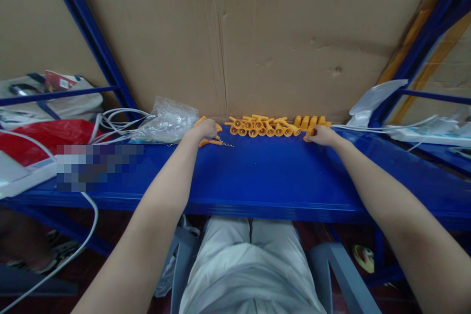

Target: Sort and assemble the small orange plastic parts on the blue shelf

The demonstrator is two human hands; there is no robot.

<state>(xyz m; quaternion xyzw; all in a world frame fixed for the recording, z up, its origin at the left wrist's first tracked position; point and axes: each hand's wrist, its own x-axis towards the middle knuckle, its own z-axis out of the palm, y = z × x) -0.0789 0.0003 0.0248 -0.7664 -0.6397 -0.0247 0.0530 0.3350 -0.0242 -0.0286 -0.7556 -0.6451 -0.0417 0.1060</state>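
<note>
At the far side of the blue table (257, 176), my left hand (206, 130) is curled down among orange plastic pieces (211, 142). What its fingers hold is hidden. Small silvery bits (227, 144) lie just right of it. My right hand (322, 136) has its fingers closed on an orange cup-shaped piece (309, 133). Between the hands lies a stacked row of orange funnel-shaped pieces (271, 132), their round open ends facing me. Several orange blunt-ended pieces (305, 121) stand behind my right hand, against the cardboard.
Clear plastic bags (167, 120) and white cables (110, 120) lie left of my left hand. Further left are a red bag (69, 137) and a cloth bag (73, 103). Blue posts (91, 34) flank the cardboard wall (257, 34). A white sheet (375, 100) leans at right.
</note>
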